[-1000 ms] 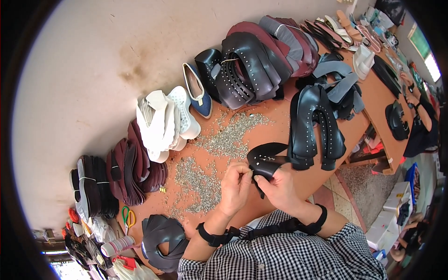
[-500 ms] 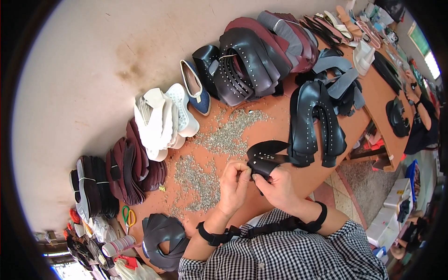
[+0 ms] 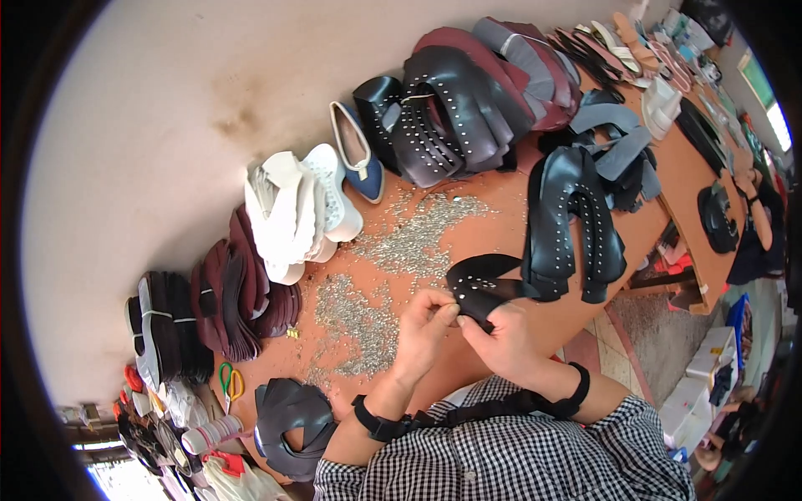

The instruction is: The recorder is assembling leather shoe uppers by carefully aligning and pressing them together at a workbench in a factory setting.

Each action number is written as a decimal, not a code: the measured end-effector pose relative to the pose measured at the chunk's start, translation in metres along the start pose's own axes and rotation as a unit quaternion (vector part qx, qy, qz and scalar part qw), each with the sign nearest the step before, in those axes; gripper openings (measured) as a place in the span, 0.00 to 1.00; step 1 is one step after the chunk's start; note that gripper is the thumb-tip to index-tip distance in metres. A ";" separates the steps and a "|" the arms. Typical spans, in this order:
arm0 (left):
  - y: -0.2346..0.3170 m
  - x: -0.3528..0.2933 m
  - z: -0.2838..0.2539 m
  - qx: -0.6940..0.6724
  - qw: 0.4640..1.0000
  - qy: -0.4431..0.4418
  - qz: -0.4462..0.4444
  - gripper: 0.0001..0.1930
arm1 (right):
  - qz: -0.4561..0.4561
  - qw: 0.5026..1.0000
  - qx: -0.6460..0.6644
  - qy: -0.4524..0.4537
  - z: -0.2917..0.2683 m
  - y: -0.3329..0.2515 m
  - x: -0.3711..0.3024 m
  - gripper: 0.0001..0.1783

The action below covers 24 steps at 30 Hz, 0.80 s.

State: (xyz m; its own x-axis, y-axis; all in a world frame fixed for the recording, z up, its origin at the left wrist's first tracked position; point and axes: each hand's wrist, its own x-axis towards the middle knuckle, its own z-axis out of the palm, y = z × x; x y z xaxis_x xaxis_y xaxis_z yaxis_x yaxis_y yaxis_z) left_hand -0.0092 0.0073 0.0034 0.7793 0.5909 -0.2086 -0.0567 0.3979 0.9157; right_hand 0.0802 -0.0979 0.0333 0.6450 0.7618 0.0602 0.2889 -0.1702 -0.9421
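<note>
A black leather shoe upper (image 3: 478,274) with a few silver studs is held over the table, just in front of me. My right hand (image 3: 506,342) grips its near part, thumb on top and fingers tucked underneath. At the upper's left edge, the thumb and forefinger of my left hand (image 3: 424,330) are pinched together; whether a stud lies between them is hidden. Loose silver studs (image 3: 355,324) are spread on the orange-brown table beyond my left hand. Close to the right of the held piece lies a stack of studded black uppers (image 3: 570,221).
Along the wall stand maroon pieces (image 3: 238,292), white soles (image 3: 338,196), a blue shoe (image 3: 361,159) and bundled studded uppers (image 3: 468,108). Scissors (image 3: 230,384) and black pieces (image 3: 292,422) lie near left. Another person's arm (image 3: 756,204) shows at far right.
The held upper has turned slightly between my hands, and my left fingertips have shifted a little to the right along its edge. The whole view has shifted slightly.
</note>
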 end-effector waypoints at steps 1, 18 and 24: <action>-0.004 0.001 -0.001 -0.007 1.000 -0.009 -0.010 0.02 | -0.004 1.000 0.003 -0.008 -0.001 0.000 -0.001 0.07; -0.025 0.007 -0.001 -0.270 0.948 -0.090 -0.144 0.06 | 0.183 0.928 0.325 -0.032 -0.003 0.022 0.004 0.09; -0.031 0.019 -0.017 -0.122 0.981 0.039 -0.149 0.04 | 0.179 0.941 0.281 0.057 -0.008 0.040 0.007 0.06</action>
State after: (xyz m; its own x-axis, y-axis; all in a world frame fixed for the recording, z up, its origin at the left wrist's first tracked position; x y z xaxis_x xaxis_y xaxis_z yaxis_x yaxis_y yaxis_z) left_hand -0.0029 0.0178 -0.0349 0.7345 0.4712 -0.4883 0.0113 0.7111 0.7030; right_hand 0.1022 -0.1040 -0.0017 0.7107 0.6409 -0.2900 -0.3604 -0.0223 -0.9325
